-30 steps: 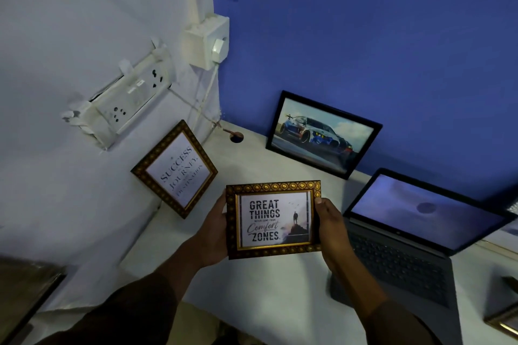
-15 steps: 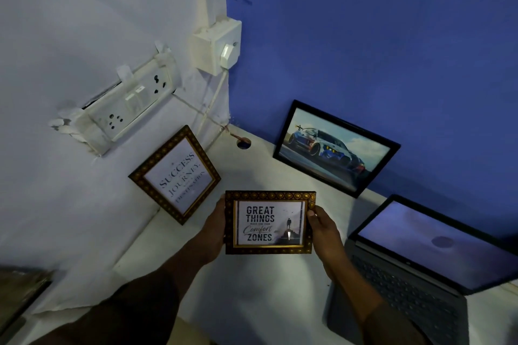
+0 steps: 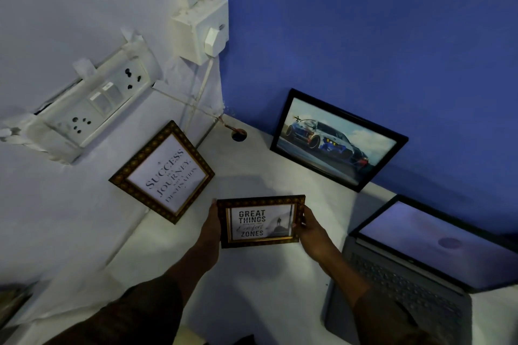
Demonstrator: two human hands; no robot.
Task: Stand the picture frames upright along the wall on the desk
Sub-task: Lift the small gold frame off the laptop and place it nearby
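Note:
I hold a small gold-patterned frame reading "GREAT THINGS" [image 3: 260, 221] by both short sides, above the white desk [image 3: 252, 288]. My left hand [image 3: 210, 225] grips its left edge and my right hand [image 3: 309, 228] grips its right edge. A second gold frame reading "SUCCESS" [image 3: 162, 171] leans against the white left wall. A black frame with a car picture [image 3: 336, 138] leans against the blue back wall.
An open grey laptop [image 3: 420, 266] sits at the right, close to my right forearm. A socket strip [image 3: 84, 109] and a switch box [image 3: 201, 28] hang on the white wall. A cable hole [image 3: 239, 135] sits in the desk corner.
The "GREAT THINGS" frame has moved away from me toward the corner, still in both hands. The view has tilted up and shifted left.

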